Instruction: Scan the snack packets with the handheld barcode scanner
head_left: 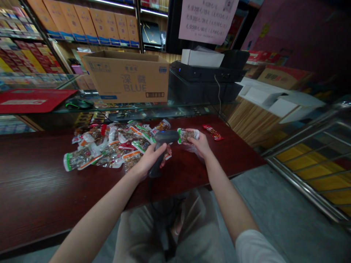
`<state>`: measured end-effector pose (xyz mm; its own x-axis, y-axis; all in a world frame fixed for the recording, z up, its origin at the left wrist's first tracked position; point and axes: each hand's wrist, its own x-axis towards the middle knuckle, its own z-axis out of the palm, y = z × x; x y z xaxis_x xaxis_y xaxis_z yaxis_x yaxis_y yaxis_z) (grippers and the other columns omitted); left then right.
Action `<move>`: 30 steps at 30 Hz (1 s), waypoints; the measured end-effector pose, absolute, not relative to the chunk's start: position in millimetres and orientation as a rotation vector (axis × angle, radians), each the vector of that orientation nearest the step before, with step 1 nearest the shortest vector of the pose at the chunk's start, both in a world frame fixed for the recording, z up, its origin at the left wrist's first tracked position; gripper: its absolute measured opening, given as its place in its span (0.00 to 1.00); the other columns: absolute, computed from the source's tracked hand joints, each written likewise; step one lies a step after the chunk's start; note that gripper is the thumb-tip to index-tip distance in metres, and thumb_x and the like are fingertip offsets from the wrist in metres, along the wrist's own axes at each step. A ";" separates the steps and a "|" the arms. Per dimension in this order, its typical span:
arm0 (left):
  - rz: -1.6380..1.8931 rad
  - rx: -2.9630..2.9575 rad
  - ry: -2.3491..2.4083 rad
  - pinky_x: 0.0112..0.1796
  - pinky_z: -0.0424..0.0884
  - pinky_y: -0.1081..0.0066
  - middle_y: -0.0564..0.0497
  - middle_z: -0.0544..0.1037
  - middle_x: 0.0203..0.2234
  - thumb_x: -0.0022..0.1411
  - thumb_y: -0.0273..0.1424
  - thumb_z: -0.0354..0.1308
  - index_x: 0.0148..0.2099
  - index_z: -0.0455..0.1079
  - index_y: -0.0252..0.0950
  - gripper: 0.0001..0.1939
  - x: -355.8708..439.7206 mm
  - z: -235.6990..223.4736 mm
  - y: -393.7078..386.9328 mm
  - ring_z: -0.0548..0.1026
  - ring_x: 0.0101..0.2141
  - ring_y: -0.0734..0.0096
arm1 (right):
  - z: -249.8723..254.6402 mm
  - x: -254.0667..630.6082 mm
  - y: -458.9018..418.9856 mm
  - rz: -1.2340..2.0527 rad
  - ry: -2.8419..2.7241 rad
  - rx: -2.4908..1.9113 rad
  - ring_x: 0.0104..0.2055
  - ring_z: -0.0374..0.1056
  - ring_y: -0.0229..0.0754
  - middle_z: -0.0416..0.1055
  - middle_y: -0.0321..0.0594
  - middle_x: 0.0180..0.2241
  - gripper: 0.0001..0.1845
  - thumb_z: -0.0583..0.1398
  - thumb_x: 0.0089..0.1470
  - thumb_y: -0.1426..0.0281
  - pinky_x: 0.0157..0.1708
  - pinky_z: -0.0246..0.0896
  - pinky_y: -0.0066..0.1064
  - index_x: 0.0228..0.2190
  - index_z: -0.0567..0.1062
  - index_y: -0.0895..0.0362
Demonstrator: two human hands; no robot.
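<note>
My left hand is wrapped round the grip of a dark handheld barcode scanner, whose head points right. In my right hand is a snack packet with a green edge and a clear front, held by thumb and fingers just in front of the scanner's head. A pile of similar packaged snacks lies on the dark red desk, left of the scanner. Right of my right hand, a single red packet lies apart. A cable hangs from the scanner's grip.
A cardboard box stands on the glass counter behind the desk, beside black equipment carrying a white box. A computer mouse and a red board are at left. A metal rack stands at right.
</note>
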<state>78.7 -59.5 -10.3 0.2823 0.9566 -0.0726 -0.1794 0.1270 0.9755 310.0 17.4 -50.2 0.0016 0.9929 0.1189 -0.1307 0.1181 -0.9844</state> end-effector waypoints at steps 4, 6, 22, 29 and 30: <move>1.021 1.118 0.906 0.14 0.58 0.77 0.53 0.74 0.26 0.51 0.57 0.66 0.36 0.68 0.32 0.30 80.2 -12.8 -58.4 0.66 0.14 0.82 | -48.5 308.9 16.8 1.083 -1.220 -1.065 0.42 0.76 0.49 0.79 0.42 0.39 0.24 0.70 0.37 0.67 0.45 0.76 0.49 0.40 0.78 0.57; 1.012 1.116 0.903 0.14 0.58 0.76 0.55 0.72 0.23 0.51 0.58 0.66 0.35 0.67 0.33 0.31 80.3 -14.5 -57.5 0.65 0.13 0.82 | -46.1 308.3 14.8 1.103 -1.238 -1.058 0.43 0.76 0.51 0.79 0.43 0.38 0.24 0.70 0.37 0.66 0.45 0.75 0.49 0.40 0.78 0.57; 1.033 1.114 0.936 0.15 0.56 0.77 0.57 0.67 0.12 0.52 0.59 0.63 0.40 0.66 0.35 0.32 51.4 10.0 -55.5 0.62 0.13 0.77 | -50.3 399.7 52.8 0.169 -1.350 -1.756 0.41 0.70 0.52 0.73 0.48 0.41 0.29 0.62 0.49 0.63 0.46 0.65 0.46 0.52 0.65 0.56; 1.117 1.112 1.018 0.15 0.52 0.75 0.54 0.67 0.11 0.52 0.59 0.63 0.38 0.70 0.34 0.31 29.0 20.6 -50.3 0.62 0.13 0.76 | -60.8 427.7 55.2 -0.182 -1.395 -2.096 0.57 0.61 0.63 0.65 0.64 0.57 0.29 0.59 0.56 0.65 0.54 0.55 0.55 0.57 0.66 0.61; 1.118 1.113 1.024 0.15 0.52 0.75 0.54 0.67 0.11 0.52 0.59 0.63 0.37 0.70 0.35 0.30 27.9 19.9 -49.4 0.62 0.13 0.76 | -59.7 422.8 53.5 -0.216 -1.356 -2.083 0.59 0.59 0.64 0.62 0.64 0.60 0.30 0.59 0.56 0.66 0.55 0.53 0.57 0.59 0.65 0.59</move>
<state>27.9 -49.4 19.9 0.1519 0.9866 -0.0591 -0.1457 0.0815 0.9860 422.8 53.5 -59.7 0.4557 0.7637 0.4574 0.8679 -0.2671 -0.4187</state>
